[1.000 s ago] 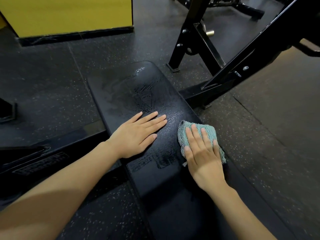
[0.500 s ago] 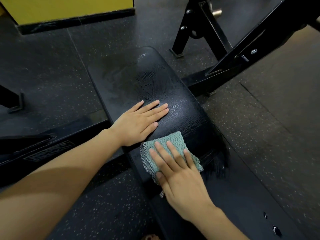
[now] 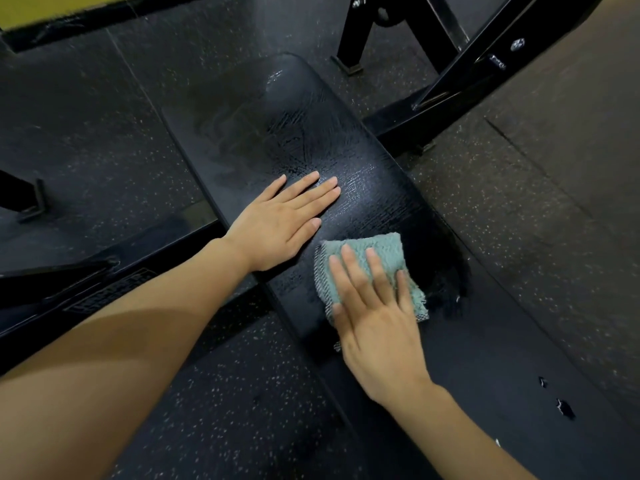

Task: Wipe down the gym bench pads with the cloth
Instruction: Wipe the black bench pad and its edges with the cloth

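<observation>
Dark rubber gym floor (image 3: 104, 140) flecked with pale specks, with a strip of yellow wall (image 3: 41, 6) at the far left corner. Across the middle, running from the far centre toward the near right, 1 long black bench pad (image 3: 367, 188), cracked and glossy in the light, duller and smeared toward its rounded far end. Behind and to the right of it, a black steel frame (image 3: 446, 81) of angled bars with 1 silver bolt (image 3: 517, 44). On the left, a low black crossbar (image 3: 104, 275) meeting the pad's side.

Left hand (image 3: 277, 223) laid flat on the pad near its left edge, palm down, 4 fingers straight and close together, thumb alongside, gripping nothing. Just beside it, toward the near right, right hand (image 3: 374, 327) also flat, pressing down on the cloth (image 3: 377, 247), 4 fingers spread over the fabric and not curled round it. Cloth a folded teal terry square, lying on the pad's top surface, its far edge and right corner showing past the fingertips, a grey woven hem along its left side. Both forearms bare, reaching in from the near edge. Farther along the padding at the near right, 2 small tears (image 3: 564, 408) in the black cover.
</observation>
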A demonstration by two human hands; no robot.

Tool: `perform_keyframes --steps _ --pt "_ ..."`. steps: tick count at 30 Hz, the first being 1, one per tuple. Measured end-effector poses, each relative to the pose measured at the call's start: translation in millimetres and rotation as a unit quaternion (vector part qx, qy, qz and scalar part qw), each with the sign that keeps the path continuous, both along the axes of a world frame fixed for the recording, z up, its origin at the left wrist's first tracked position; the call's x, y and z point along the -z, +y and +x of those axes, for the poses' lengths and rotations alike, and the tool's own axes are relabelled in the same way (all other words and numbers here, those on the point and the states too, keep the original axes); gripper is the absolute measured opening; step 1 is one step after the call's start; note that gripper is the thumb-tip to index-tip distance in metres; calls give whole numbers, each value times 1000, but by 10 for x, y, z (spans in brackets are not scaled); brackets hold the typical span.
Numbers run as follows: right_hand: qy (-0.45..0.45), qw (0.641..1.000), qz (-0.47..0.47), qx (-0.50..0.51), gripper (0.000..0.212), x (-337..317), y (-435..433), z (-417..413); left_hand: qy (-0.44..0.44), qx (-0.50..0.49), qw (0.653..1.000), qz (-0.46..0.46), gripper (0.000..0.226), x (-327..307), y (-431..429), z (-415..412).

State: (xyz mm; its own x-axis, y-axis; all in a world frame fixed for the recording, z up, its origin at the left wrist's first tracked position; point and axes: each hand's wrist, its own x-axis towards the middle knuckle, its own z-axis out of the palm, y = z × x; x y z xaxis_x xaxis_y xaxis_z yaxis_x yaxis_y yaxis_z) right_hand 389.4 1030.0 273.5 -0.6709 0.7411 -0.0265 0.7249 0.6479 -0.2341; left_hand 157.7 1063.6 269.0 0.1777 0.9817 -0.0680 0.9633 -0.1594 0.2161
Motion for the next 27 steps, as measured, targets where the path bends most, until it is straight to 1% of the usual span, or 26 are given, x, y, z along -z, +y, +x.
perform_keyframes --steps 5,8,10,12,16,21,24,27 --pt "-19 995 -13 -98 56 -36 -279 -118 9 0 1000 3 58 -4 -2 -4" --pt "-32 988 -15 -152 56 -51 -211 -64 7 -4 1000 0 58 -4 -7 -3" --pt "-32 985 -20 -166 55 -53 -113 7 9 -6 1000 -1 58 -5 -11 4" --pt "-36 989 -11 -145 56 -58 22 92 10 -10 1000 -3 58 -11 -15 12" --pt "-28 999 -2 -44 56 -20 303 239 11 -14 1000 -3 59 -19 -17 28" --pt "23 998 -4 62 55 10 142 34 14 -16 1000 0 59 -22 -29 42" --pt "29 998 -12 61 56 -16 -72 -126 18 -15 1000 0 58 -15 -25 34" --pt "29 999 -30 6 56 -29 -300 -211 21 -12 1000 3 58 -10 -25 33"
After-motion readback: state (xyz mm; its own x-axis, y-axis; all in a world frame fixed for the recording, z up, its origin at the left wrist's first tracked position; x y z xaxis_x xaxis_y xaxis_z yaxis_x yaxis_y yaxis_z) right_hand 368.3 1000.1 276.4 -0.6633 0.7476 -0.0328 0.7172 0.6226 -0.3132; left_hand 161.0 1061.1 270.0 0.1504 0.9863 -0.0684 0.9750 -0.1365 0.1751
